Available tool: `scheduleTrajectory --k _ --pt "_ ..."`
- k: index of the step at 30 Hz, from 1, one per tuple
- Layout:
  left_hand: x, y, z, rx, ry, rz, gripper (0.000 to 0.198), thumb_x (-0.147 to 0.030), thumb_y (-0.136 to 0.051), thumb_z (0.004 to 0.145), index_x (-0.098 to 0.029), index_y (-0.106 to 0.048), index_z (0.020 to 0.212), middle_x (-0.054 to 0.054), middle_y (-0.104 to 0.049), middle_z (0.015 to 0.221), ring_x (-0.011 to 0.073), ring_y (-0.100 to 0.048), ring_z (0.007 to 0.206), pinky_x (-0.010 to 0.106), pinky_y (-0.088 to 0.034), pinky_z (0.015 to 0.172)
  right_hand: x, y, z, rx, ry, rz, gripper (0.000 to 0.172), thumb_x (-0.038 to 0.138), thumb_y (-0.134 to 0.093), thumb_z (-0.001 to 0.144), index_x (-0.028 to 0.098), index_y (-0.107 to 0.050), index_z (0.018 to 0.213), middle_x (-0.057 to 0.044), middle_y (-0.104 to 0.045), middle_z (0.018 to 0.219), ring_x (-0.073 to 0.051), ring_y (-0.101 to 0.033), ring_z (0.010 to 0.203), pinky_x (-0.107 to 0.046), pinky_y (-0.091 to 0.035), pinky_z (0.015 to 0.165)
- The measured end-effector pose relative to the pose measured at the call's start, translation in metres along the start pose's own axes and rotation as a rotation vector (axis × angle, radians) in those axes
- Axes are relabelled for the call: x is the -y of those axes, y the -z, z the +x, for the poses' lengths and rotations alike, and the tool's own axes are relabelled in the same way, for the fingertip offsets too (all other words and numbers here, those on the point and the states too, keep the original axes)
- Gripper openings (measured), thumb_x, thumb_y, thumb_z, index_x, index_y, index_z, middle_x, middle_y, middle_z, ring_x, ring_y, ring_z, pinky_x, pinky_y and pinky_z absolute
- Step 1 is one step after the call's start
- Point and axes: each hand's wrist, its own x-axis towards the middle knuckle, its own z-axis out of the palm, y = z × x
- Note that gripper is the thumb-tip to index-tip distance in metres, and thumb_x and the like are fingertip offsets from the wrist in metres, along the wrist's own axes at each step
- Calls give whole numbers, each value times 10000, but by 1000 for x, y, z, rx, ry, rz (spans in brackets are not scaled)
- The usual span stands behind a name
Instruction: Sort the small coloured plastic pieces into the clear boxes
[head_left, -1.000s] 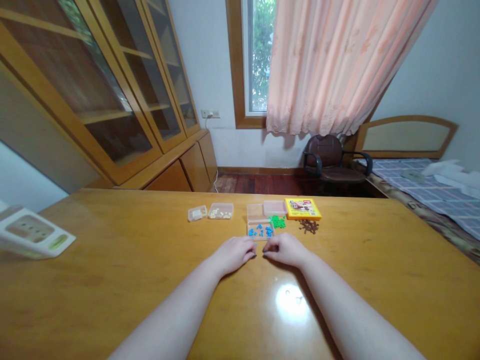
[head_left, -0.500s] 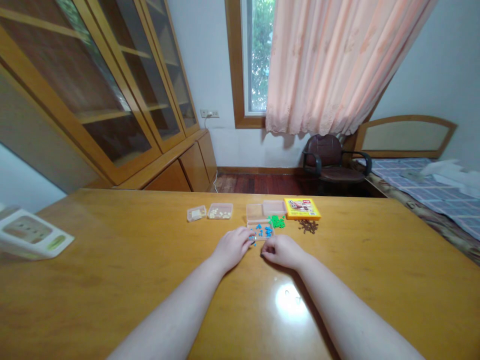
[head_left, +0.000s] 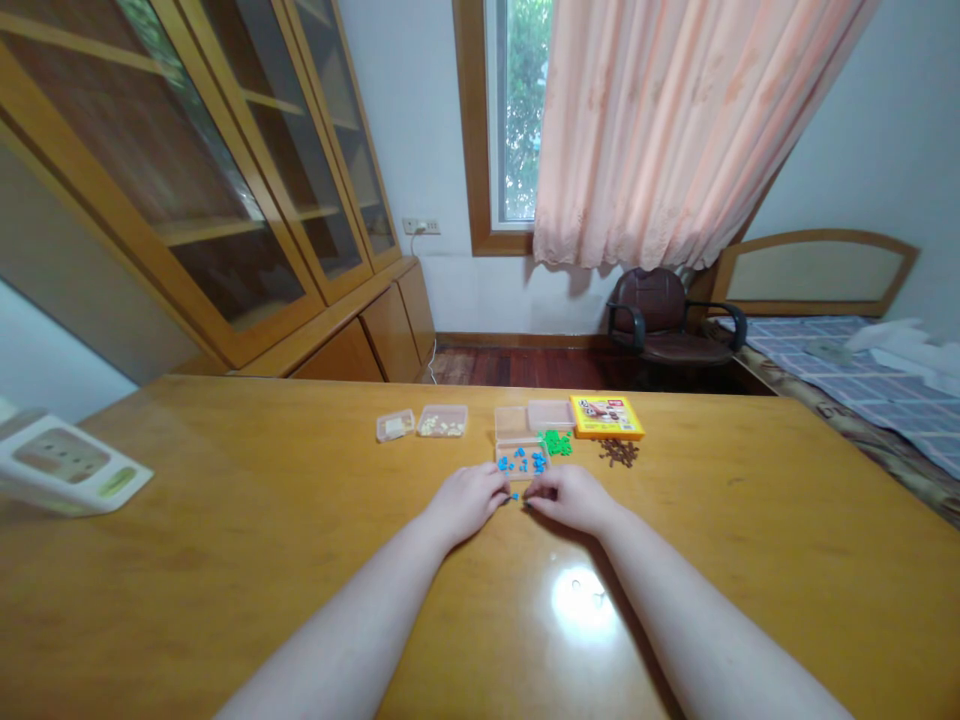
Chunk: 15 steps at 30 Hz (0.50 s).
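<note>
My left hand [head_left: 472,497] is closed in a pinch, with a small blue piece [head_left: 514,497] at its fingertips. Facing it, my right hand [head_left: 574,497] has thumb and finger pressed together on something small and dark that I cannot make out. Just beyond both hands lies an opened clear plastic box [head_left: 511,422], with several small blue pieces [head_left: 523,462] in its near half. Right behind my right hand, a heap of green pieces [head_left: 556,442] rests on the table.
A yellow box [head_left: 609,417] and a pile of brown pieces [head_left: 619,453] are at the right. Another clear container [head_left: 551,414] stands behind the green heap. Farther left are a clear tray of cream pieces [head_left: 442,421] and a small clear box [head_left: 395,426]. A white holder [head_left: 124,490] stands at the table's left.
My left hand has drawn back slightly from the clear box, uncovering more blue pieces. The blue piece now shows between both hands. My right hand has shifted slightly, its fingers still pinched.
</note>
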Motion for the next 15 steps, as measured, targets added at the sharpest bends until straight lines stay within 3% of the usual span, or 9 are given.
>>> scheduleTrajectory --k 7,15 --pt "-1 1 1 22 31 40 127 -256 -511 856 -211 -626 887 35 -619 901 167 -588 828 257 -448 730 10 0 -2 54 77 -139 246 353 -518 837 288 -702 987 -9 -727 908 -164 -645 772 -232 -419 649" --pt "-1 0 -1 7 -3 113 161 -231 -450 880 -204 -605 852 28 -616 852 171 -593 770 266 -449 685 18 -2 -1 72 96 -265 236 305 -497 857 257 -728 852 -25 -731 837 -170 -649 751 -236 -413 650"
